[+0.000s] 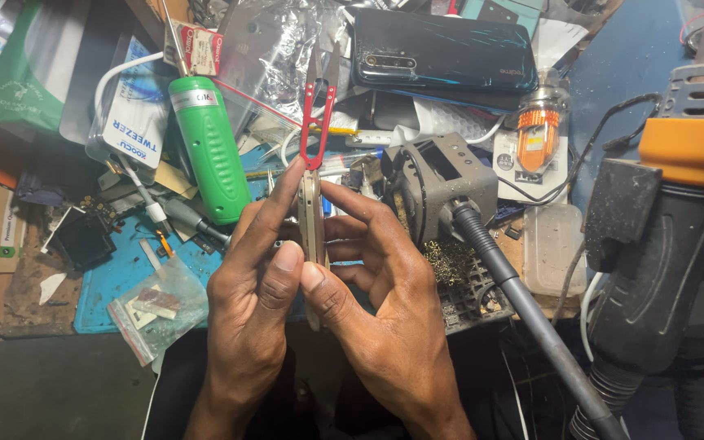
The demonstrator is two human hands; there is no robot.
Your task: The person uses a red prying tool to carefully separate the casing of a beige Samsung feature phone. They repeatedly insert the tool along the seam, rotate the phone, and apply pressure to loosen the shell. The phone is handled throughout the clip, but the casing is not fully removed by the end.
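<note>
A thin phone (312,236) stands on edge between both hands, seen side-on as a narrow, pale, metallic strip running from the palms up to the fingertips. The left hand (256,277) and right hand (372,293) are both clamped on it, thumbs pressed to its near edge, fingers along its sides. It is held above the cluttered tabletop (116,281), just below red snips (317,126), near a green cylinder tool (209,147).

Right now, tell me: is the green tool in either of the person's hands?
No, the green tool lies on the cluttered bench, while the left hand and right hand pinch a thin phone edge-on.
</note>
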